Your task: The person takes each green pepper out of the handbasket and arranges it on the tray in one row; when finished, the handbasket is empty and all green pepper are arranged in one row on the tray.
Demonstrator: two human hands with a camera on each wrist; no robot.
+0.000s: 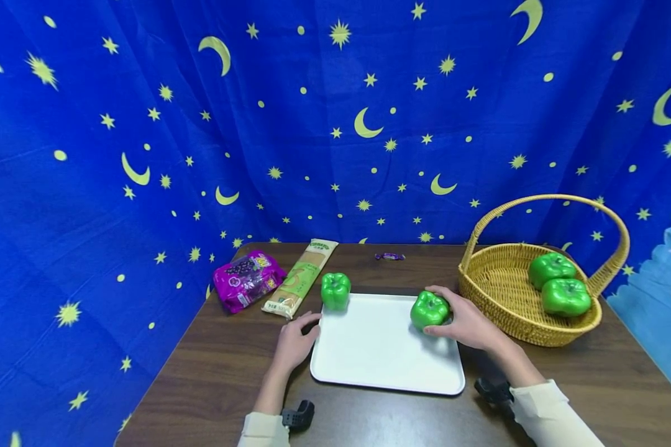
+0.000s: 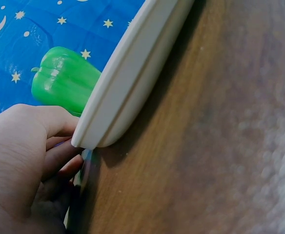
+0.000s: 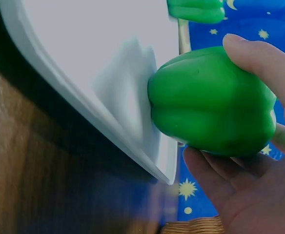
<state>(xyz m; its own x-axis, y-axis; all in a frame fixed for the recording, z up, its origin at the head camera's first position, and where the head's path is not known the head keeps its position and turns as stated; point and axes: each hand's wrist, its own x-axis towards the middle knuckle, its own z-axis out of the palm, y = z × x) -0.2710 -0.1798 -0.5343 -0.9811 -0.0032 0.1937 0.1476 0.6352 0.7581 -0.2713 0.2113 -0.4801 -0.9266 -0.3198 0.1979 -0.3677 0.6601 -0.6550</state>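
Observation:
The right hand (image 1: 466, 320) grips a green bell pepper (image 1: 429, 310) at the right part of a white tray (image 1: 388, 347). In the right wrist view its thumb and fingers curl round that pepper (image 3: 211, 102), which is on or just above the tray's surface. A second green pepper (image 1: 335, 290) stands at the tray's back left corner. At the tray's left edge rests the left hand (image 1: 295, 341), its fingertips against the rim; in the left wrist view the thumb and fingers (image 2: 59, 146) are at the tray's corner.
To the right stands a wicker basket (image 1: 497, 279) with a tall handle, holding two green peppers (image 1: 566, 297). A purple bag (image 1: 246, 279) and a long noodle packet (image 1: 302, 279) lie back left. A small purple-wrapped sweet (image 1: 389, 256) lies behind the tray. A blue curtain (image 1: 313, 124) hangs behind the table.

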